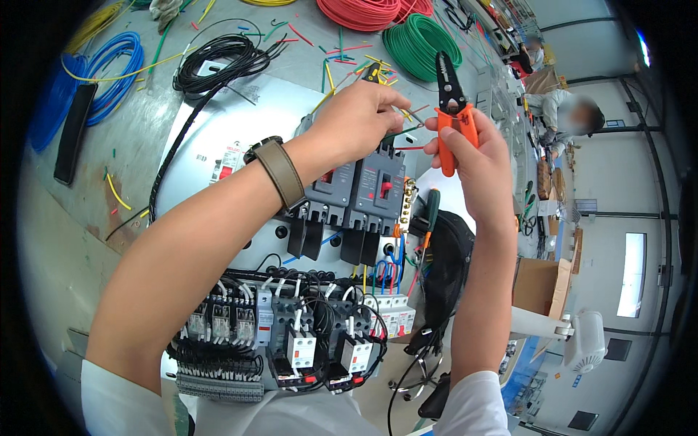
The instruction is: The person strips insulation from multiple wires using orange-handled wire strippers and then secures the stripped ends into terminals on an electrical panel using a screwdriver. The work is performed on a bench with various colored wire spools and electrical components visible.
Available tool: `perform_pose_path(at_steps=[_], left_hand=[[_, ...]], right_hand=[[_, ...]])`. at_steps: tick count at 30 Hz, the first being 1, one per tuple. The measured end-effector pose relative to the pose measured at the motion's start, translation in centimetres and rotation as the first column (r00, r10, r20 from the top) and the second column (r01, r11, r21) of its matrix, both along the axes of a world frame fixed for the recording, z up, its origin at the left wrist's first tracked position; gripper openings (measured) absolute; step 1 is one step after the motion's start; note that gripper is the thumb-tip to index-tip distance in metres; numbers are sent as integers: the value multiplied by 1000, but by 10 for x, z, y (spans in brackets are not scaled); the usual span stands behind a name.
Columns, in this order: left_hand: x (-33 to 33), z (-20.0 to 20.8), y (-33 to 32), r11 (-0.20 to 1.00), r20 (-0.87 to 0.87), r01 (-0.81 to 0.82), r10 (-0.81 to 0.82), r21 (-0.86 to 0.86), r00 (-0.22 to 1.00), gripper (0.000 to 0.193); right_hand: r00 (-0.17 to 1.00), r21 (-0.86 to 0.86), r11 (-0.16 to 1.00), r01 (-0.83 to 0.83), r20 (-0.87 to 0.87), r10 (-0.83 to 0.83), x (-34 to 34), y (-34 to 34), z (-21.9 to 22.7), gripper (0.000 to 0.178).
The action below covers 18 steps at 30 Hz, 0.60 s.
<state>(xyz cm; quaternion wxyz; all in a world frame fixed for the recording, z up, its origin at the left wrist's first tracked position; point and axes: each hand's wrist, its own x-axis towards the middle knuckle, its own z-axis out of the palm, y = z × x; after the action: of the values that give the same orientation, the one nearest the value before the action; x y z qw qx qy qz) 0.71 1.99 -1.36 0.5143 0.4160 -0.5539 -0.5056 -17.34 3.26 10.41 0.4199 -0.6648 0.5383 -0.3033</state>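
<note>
My right hand [476,156] grips an orange-handled wire stripper [452,98], its black jaws pointing up and away from me. Beside it, my left hand [363,120] has its fingers bent together around a thin wire [416,116]; the fingers partly hide it. A green wire and a red wire [411,148] run close under both hands. Below the left hand sit dark grey moulded-case circuit breakers [378,190] with red toggles, on a metal mounting plate [190,156]. A brass terminal bar [407,207] stands at their right side.
Contactors [302,349], relays [222,320] and small white breakers [392,316] fill the near part of the panel. Coils of black [225,65], green [422,47], red and blue wire lie around, with cut scraps. A screwdriver [432,211] is at right. Another person [556,109] sits farther right.
</note>
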Motion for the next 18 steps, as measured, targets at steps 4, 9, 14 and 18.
perform_pose_path(at_steps=[4, 9, 14, 18], left_hand=[[1, 2, 0, 1000, -1, 7, -7, 15, 1000, 24], [1, 5, 2, 999, 33, -45, 44, 10, 998, 22], [2, 6, 5, 998, 17, -65, 65, 17, 998, 23], [3, 5, 5, 998, -21, -55, 54, -8, 998, 23]], right_hand=[[997, -29, 999, -13, -82, 10, 10, 7, -3, 31], [986, -107, 994, 8, -165, -25, 17, 12, -9, 30], [967, -216, 976, 37, -237, -89, 22, 20, -16, 30], [930, -404, 914, -34, -348, -119, 19, 21, -24, 29]])
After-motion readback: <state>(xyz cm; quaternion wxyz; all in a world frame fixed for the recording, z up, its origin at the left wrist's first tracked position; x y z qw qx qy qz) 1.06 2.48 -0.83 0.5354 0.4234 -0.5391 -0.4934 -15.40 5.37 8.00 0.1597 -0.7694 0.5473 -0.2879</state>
